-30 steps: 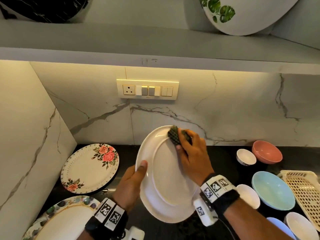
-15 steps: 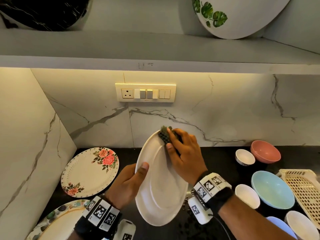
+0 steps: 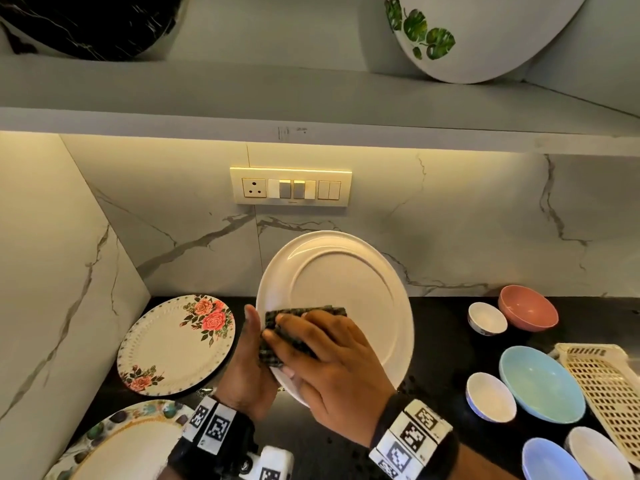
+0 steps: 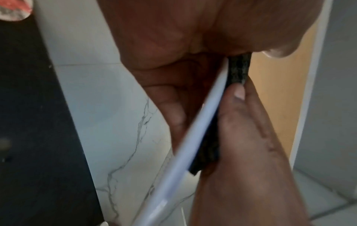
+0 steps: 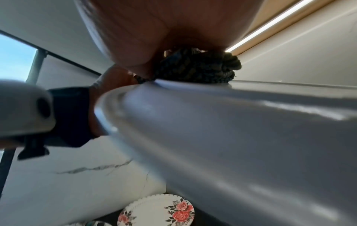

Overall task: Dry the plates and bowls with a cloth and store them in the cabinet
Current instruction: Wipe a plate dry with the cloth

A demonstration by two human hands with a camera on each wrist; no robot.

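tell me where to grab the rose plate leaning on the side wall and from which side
Take the rose plate by its upper right rim, coming from the right. It stands tilted against the side wall, so that edge is free, while the lower edge sits on the black counter. A thumb-in-front, fingers-behind grip should suit its thin, flat rim.

We see bare forearms, no sleeves. Each wrist wears a black band [image 3: 446,455] carrying white blocks printed with black square-pattern markers [image 3: 412,436]; the left wrist's band [image 3: 211,424] shows the same markers. A white camera housing [image 3: 273,462] with a dark round opening sits under the left wrist.
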